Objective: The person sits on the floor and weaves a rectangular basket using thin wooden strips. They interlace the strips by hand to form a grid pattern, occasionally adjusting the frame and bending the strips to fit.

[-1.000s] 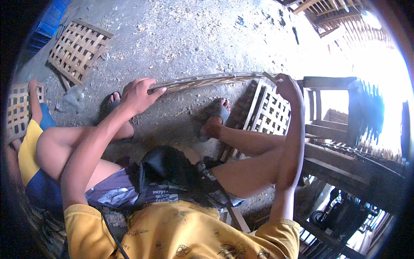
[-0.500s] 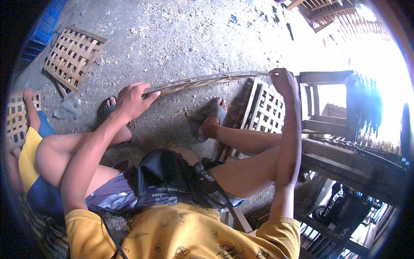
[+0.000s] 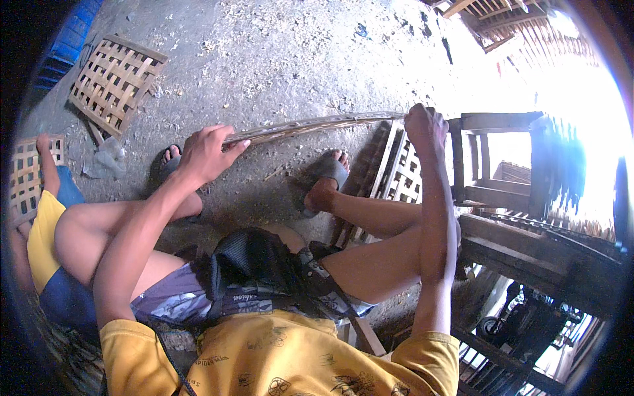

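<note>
Between my hands stretches a long, thin, slightly bowed woven bamboo panel (image 3: 317,125), seen almost edge-on above my feet. My left hand (image 3: 206,155) grips its left end, with the thumb along the near side and the fingers over the far side. At the other end, my right hand (image 3: 426,129) is closed round the edge, its back toward me. Most of the panel's flat face cannot be seen. White-and-tan woven panels (image 3: 406,175) lean in a stack below my right hand.
Another woven panel (image 3: 119,86) rests at the far left, near a crumpled clear plastic bag (image 3: 104,160). A person in yellow and blue (image 3: 45,231) sits close on my left, a hand on a panel (image 3: 30,175). A wooden frame (image 3: 495,191) stands at my right.
My right hand has shifted slightly left and turned, its fingers now wrapped round the panel's end. My left hand has moved a little to the right.
</note>
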Available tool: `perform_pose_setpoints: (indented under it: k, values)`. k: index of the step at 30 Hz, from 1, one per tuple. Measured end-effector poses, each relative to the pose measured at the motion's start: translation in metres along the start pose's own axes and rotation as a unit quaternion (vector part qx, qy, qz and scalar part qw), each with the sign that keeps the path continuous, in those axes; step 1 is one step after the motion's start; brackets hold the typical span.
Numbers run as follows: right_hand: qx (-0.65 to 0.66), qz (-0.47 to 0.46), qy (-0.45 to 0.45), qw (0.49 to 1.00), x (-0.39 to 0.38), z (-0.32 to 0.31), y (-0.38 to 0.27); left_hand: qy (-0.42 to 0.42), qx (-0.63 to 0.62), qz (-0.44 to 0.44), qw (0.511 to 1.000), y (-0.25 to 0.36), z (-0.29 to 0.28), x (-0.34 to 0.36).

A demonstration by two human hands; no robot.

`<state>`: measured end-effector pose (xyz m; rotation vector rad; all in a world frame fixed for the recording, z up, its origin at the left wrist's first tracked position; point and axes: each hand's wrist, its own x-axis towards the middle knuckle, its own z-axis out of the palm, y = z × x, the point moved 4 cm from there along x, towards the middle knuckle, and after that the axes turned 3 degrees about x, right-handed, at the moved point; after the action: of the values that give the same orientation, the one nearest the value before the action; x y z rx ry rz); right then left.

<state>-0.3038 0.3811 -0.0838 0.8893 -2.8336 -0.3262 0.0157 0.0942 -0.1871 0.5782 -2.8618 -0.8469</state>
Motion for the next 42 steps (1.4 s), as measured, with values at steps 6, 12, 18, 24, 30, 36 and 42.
perform_pose_setpoints:
  k: [6,12,18,24,30,36,42]
  values:
    - [-0.040,-0.039,0.008,0.998,-0.004,-0.001,-0.020,-0.020,0.000,-0.002,1.000,0.000,0.001,0.000]
    - [-0.045,-0.044,-0.038,0.997,-0.003,-0.004,-0.030,-0.014,0.002,0.009,1.000,0.001,0.005,-0.003]
    - [0.013,-0.043,-0.017,0.999,-0.015,-0.005,-0.033,-0.025,0.007,0.019,0.999,0.002,0.006,-0.003]
    - [0.119,-0.054,-0.043,0.990,-0.031,-0.024,-0.076,-0.056,-0.009,-0.009,0.998,0.000,0.005,0.001]
    - [0.115,0.053,-0.069,0.989,-0.011,-0.043,0.019,-0.006,0.011,0.058,0.998,0.015,0.011,-0.001]
    - [0.062,0.063,-0.145,0.986,-0.006,-0.018,-0.001,-0.043,0.004,0.013,0.999,0.002,0.010,-0.008]
    - [0.054,0.072,-0.140,0.986,-0.008,-0.021,-0.006,-0.019,0.010,0.017,1.000,0.003,0.007,-0.007]
